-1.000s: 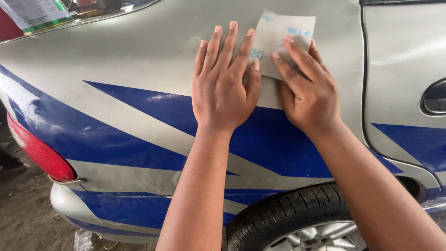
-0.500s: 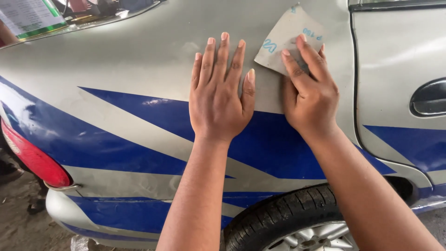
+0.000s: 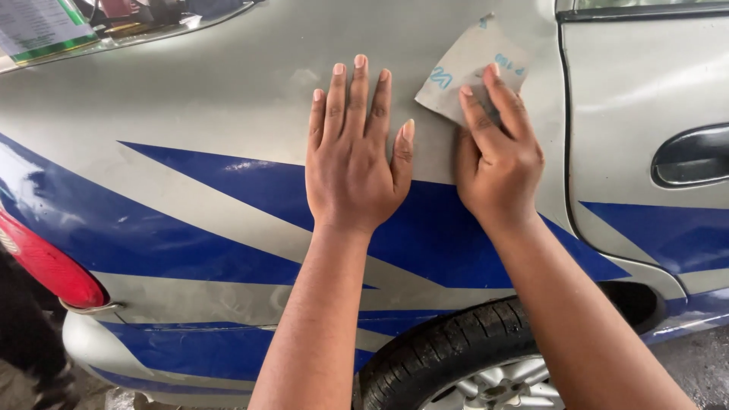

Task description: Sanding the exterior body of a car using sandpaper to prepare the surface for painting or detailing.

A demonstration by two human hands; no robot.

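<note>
A grey car rear panel [image 3: 228,114] with blue stripes fills the view. My left hand [image 3: 357,152] lies flat on it, fingers together and pointing up, holding nothing. Just to its right, my right hand [image 3: 497,148] presses a grey sheet of sandpaper [image 3: 463,64] against the panel with its fingertips. The sheet is tilted and its lower corner is hidden under my fingers.
A rear tyre with a silver wheel [image 3: 471,364] sits below my arms. A red tail light [image 3: 45,266] is at the left edge. The rear door with a dark handle [image 3: 691,156] is at the right. The rear window [image 3: 114,23] runs along the top left.
My right hand has slid the sandpaper to the right and tilted it. My left hand stays flat on the panel, and the view has shifted slightly.
</note>
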